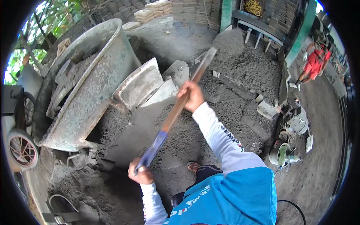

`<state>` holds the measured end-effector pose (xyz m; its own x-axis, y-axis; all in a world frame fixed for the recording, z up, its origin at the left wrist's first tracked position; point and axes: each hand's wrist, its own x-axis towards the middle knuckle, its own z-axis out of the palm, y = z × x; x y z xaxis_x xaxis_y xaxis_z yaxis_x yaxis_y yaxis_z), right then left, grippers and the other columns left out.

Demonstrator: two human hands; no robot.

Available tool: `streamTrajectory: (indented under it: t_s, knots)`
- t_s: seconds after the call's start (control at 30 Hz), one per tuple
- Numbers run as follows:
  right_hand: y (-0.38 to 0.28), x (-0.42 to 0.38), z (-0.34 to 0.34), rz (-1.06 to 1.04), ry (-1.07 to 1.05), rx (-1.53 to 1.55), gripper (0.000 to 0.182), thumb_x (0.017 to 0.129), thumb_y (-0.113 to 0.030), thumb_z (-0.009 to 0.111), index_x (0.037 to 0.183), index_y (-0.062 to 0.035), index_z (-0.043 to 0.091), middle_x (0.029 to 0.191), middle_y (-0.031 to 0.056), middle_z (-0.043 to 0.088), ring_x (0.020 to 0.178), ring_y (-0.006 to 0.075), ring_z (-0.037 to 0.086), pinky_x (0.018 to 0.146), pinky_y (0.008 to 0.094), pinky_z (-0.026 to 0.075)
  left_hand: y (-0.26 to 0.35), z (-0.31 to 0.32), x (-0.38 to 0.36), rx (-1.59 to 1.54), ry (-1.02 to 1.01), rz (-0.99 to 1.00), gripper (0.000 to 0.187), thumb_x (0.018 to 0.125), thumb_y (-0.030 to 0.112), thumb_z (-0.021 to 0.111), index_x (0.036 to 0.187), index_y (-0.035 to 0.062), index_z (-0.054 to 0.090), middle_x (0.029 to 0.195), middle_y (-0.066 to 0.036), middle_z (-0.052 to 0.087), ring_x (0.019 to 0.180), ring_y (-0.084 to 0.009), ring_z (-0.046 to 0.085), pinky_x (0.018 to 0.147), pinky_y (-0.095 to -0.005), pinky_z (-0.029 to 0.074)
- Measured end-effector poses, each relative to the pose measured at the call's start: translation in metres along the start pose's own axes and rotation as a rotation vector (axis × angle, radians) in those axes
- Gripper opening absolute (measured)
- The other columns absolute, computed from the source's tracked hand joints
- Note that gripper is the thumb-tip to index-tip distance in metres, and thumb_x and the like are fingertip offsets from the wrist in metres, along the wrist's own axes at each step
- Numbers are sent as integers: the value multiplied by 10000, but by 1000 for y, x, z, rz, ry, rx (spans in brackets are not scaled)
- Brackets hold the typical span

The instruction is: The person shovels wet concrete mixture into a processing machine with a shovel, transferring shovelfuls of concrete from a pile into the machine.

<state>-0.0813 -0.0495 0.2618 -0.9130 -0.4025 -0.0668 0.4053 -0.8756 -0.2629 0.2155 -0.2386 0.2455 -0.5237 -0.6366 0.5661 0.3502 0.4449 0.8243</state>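
Observation:
A long wooden shovel (176, 110) runs diagonally across the middle of the head view, its blue handle end low and its far end up by the grey pile. My left hand (141, 171) is closed round the blue end. Higher up, my right hand (191, 96) grips the wooden shaft. The far end of the shaft is pale, and the blade there is blurred against the grey mix, so its outline is unclear. Dark grey gritty material (243, 75) lies heaped beyond and to the right of the shaft.
A large tilted metal drum (93, 80) stands on the left, with a wheel (23, 149) beside it. Grey slabs (140, 82) lean near it. Buckets (299, 123) stand at right. Another person in red (317, 62) is at the upper right. Stacked bags (158, 7) are at the back.

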Motion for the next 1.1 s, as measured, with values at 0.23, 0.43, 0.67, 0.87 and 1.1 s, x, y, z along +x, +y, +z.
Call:
streamTrajectory:
  t_s: [0.23,0.43,0.67,0.87,1.1]
  knots:
    - [-135,-37,-74,-303,120,-168,185,856,-220,642,862,-149,471,663,-26,474,607,130,499,575,321,463,39,117,-19,198,-820,725,387,601,361,825,664,108,538,665,-43,491,653,-234,510,655,-386,369]
    - [-32,-111,-23,-101,68,-371,165,863,-192,658,857,-119,510,724,13,505,639,169,529,598,360,487,32,-4,-103,-36,-426,83,348,725,344,757,750,32,604,681,-78,586,594,-228,576,595,-363,452]
    - [213,-172,-126,540,299,-590,166,815,-135,701,829,-68,550,691,24,504,571,177,527,549,379,479,19,-144,-267,-503,726,-1221,418,914,389,529,652,83,420,522,-71,479,392,-188,456,361,-300,347]
    - [380,-348,-353,1360,361,-972,218,802,-292,672,738,-109,573,613,66,572,534,234,581,530,406,500,61,-180,-453,-328,1524,-1435,465,862,432,632,593,220,318,475,56,280,371,-105,286,340,-288,231]
    - [415,-542,-466,1667,590,-1199,117,790,-113,671,774,-40,581,591,79,532,452,235,529,444,382,488,92,-169,-601,-183,2035,-1678,523,820,633,487,676,168,294,445,28,188,389,-171,238,412,-354,244]
